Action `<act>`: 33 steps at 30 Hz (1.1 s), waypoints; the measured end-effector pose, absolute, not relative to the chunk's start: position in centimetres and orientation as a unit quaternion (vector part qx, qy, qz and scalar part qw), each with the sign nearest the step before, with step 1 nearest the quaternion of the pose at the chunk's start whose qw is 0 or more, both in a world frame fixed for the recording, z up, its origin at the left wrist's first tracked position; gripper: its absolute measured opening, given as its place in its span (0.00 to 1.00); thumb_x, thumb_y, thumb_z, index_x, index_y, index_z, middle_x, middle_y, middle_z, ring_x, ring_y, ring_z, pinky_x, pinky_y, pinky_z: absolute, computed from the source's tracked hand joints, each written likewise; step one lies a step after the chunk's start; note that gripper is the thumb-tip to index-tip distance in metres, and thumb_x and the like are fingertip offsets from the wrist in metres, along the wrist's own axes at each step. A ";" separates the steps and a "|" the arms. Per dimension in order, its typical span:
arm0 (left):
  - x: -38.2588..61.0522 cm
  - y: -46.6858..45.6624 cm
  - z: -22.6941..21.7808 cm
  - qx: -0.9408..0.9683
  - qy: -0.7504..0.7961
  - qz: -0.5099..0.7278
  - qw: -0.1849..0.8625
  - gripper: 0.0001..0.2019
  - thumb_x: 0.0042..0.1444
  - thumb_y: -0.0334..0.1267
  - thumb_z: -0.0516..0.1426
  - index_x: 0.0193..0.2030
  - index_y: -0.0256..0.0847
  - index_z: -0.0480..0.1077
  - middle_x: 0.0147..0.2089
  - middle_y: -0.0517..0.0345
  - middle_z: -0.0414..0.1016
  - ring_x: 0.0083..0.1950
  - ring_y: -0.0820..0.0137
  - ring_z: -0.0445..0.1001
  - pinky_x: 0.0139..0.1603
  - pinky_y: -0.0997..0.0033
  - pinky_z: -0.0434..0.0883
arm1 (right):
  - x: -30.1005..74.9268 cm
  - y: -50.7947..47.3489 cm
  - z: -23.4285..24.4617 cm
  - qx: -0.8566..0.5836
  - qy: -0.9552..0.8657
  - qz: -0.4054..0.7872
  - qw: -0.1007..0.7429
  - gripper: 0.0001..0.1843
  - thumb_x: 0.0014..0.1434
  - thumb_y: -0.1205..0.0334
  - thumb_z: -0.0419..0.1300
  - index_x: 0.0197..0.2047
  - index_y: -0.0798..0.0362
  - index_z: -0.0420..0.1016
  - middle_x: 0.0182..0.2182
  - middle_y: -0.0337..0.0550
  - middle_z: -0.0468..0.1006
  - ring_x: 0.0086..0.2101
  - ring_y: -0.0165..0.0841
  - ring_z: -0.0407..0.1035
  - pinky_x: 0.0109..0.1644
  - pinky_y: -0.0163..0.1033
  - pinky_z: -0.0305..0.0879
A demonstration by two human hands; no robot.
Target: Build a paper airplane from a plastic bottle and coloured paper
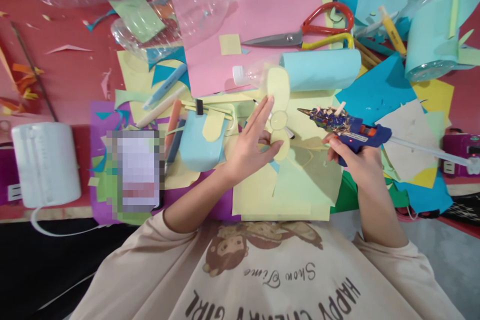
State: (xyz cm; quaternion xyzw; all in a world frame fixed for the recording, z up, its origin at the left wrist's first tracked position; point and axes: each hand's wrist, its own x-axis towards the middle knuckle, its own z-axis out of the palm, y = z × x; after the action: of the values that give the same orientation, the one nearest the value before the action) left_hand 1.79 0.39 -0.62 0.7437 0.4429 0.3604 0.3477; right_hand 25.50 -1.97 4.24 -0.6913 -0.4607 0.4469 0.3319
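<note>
My left hand point(252, 146) steadies a pale yellow paper propeller point(278, 85), its stretched fingers on the upper blade's edge and its thumb at the lower blade. A small round disc point(278, 120) sits at the propeller's middle. In my right hand point(356, 157) is a blue hot glue gun point(360, 135), with a clear glue stick point(427, 147) out of its back. Its nozzle, crusted with glue and scraps, points left at the propeller without touching it. Behind the upper blade lies a clear bottle wrapped in light blue paper point(320, 70).
Scissors point(292, 39) with red and yellow handles lie on pink paper point(277, 5). Clear plastic bottles point(202, 5) line the back. A phone point(138, 170), markers point(165, 86) and a light blue paper-covered piece point(200, 142) are at left. A teal-wrapped bottle point(431, 35) stands right.
</note>
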 end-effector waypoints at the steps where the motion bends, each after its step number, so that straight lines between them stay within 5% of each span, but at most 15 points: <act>1: 1.8 0.4 -0.6 0.745 0.443 0.359 0.346 0.39 0.63 0.40 0.54 0.73 0.58 0.34 0.74 0.41 0.47 0.25 0.86 0.67 0.31 0.76 0.76 | 25.4 -2.1 4.2 -0.688 -0.461 0.452 0.331 0.12 0.52 0.52 0.65 0.30 0.52 0.74 0.17 0.36 0.73 0.18 0.29 0.67 0.22 0.36 0.63; 25: 1.9 0.4 -0.5 0.754 0.424 0.370 0.339 0.40 0.59 0.31 0.54 0.73 0.53 0.37 0.74 0.40 0.48 0.36 0.79 0.75 0.33 0.80 0.75 | 23.9 -2.8 4.7 -0.680 -0.522 0.426 0.289 0.13 0.54 0.51 0.64 0.26 0.49 0.73 0.17 0.38 0.74 0.20 0.33 0.69 0.26 0.39 0.67; 33: 1.9 0.3 -0.5 0.749 0.431 0.362 0.349 0.40 0.61 0.34 0.54 0.73 0.56 0.36 0.74 0.41 0.48 0.31 0.81 0.74 0.32 0.78 0.74 | 24.4 -2.7 4.2 -0.690 -0.516 0.411 0.296 0.13 0.53 0.49 0.65 0.27 0.48 0.74 0.19 0.40 0.77 0.21 0.36 0.71 0.25 0.41 0.65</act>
State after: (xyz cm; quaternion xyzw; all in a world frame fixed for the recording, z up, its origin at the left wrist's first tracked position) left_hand 1.87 0.33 -0.55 0.7493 0.4308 0.3624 0.3487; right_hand 24.41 -2.65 4.16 -0.6904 -0.5164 0.4114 0.2956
